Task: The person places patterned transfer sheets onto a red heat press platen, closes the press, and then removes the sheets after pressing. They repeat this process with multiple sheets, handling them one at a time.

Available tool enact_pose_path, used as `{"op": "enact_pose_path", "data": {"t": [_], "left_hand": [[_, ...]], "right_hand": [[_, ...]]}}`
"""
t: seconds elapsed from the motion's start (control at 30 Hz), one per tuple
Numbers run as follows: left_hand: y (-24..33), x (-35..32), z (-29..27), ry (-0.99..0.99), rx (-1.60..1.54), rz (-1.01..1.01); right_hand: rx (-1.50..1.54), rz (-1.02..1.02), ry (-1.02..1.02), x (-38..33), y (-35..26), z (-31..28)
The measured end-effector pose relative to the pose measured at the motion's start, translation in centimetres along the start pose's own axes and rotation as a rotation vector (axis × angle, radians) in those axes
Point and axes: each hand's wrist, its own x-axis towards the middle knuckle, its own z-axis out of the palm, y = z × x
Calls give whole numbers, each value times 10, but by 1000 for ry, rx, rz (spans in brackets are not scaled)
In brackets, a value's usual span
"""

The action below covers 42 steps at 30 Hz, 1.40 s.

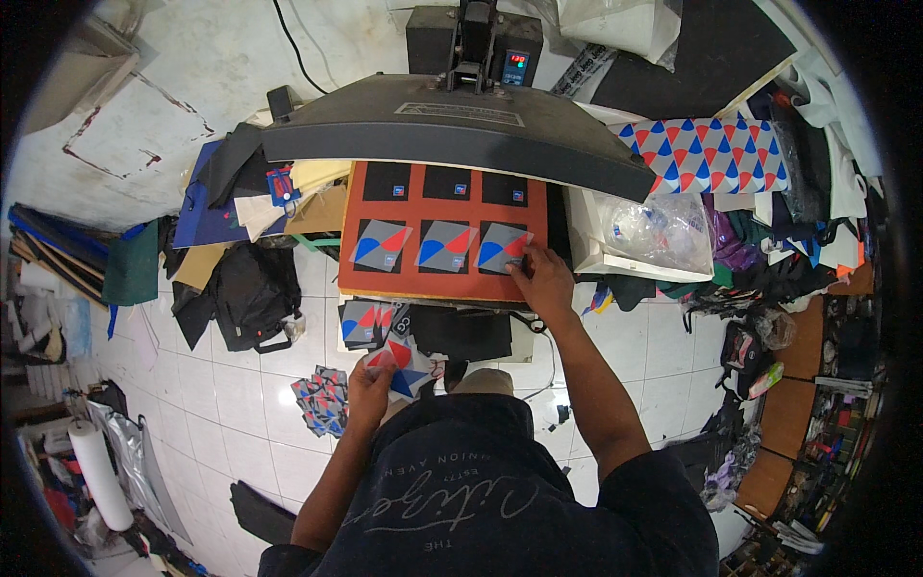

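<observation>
Right hand [544, 281] fingers press flat on the third grey transfer sheet [502, 246] on the orange platen [442, 279]; left hand [370, 389] pinches spare sheets [399, 370]. Sliding could misalign it.

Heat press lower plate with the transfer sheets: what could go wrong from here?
The right hand rests on the orange plate beneath the raised upper platen; a burn seems possible. Nudging the rightmost transfer sheet could skew it. The sheets in the left hand are fanned and might slip.

The person is wearing a dark navy short-sleeved T-shirt [481, 500] bearing pale looping script lettering across the front; both forearms are showing bare below the sleeves.
</observation>
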Motion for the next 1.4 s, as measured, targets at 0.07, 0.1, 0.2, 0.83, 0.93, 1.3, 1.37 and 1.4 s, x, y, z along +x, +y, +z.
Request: {"op": "enact_pose_path", "data": {"t": [0.07, 0.1, 0.2, 0.83, 0.93, 1.3, 1.37, 1.4], "left_hand": [[-3, 0, 0, 10, 10, -1], [-2, 0, 0, 16, 16, -1], [0, -1, 0, 12, 20, 0], [2, 0, -3, -10, 25, 16], [2, 1, -4, 0, 46, -2], [-4, 2, -6, 12, 53, 4], [-7, 3, -8, 14, 48, -2], [-6, 3, -8, 15, 45, -5]], "right_hand": [[-14, -9, 7, 0, 1, 1], [-19, -14, 11, 1, -2, -1], [35, 55, -81, 2, -11, -12], [3, -6, 4, 1, -4, -2], [26, 38, -53, 2, -7, -8], [0, 14, -64, 3, -8, -9], [-6, 7, -52, 3, -8, -9], [-10, 4, -47, 3, -9, -10]]}}
